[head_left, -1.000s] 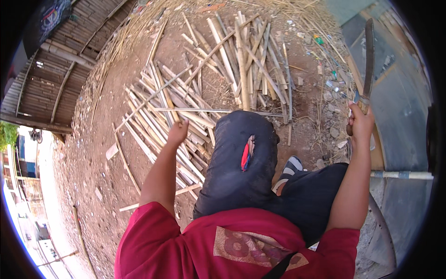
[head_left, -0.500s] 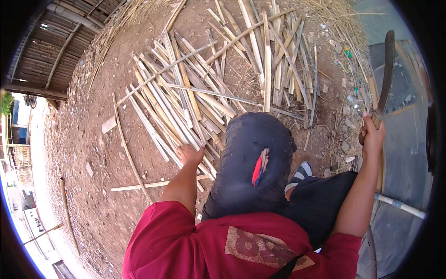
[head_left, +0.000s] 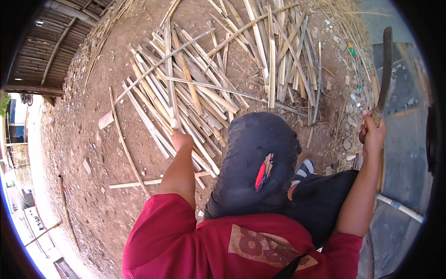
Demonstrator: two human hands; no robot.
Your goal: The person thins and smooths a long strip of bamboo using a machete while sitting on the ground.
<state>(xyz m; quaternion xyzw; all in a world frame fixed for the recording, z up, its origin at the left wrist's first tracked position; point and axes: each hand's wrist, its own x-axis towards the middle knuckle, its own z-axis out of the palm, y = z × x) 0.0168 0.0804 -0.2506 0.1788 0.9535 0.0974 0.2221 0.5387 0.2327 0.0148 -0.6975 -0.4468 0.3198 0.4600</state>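
While half a second ago the left hand (head_left: 182, 140) rested low beside the black knee (head_left: 260, 158), it now reaches further out and its grip is shut around the near end of one pale bamboo strip (head_left: 170, 88). That strip runs away from the knee, up across the heap of split bamboo (head_left: 218, 79) spread over the bare dirt ground (head_left: 93, 153). Its far part lies over other strips, so I cannot tell whether it is lifted clear of them or only touching them.

Beyond the knee on the other side, the right hand (head_left: 373, 132) has risen and holds a long curved blade (head_left: 385, 69) by its handle, grip fully closed, the blade pointing up and away from the body. Compared with a second ago the blade stands higher in the picture and more upright.

Judging from this, one strip has just been singled out of the heap while the blade is held ready, well apart from the strip. Loose single strips lie on the ground to the left of the knee, and a grey concrete slab (head_left: 404, 153) with a white pipe (head_left: 399, 208) sits to its right, under the raised arm. A striped shoe (head_left: 303, 169) shows just beside the knee, and a bamboo wall (head_left: 37, 60) stands far off to the left.
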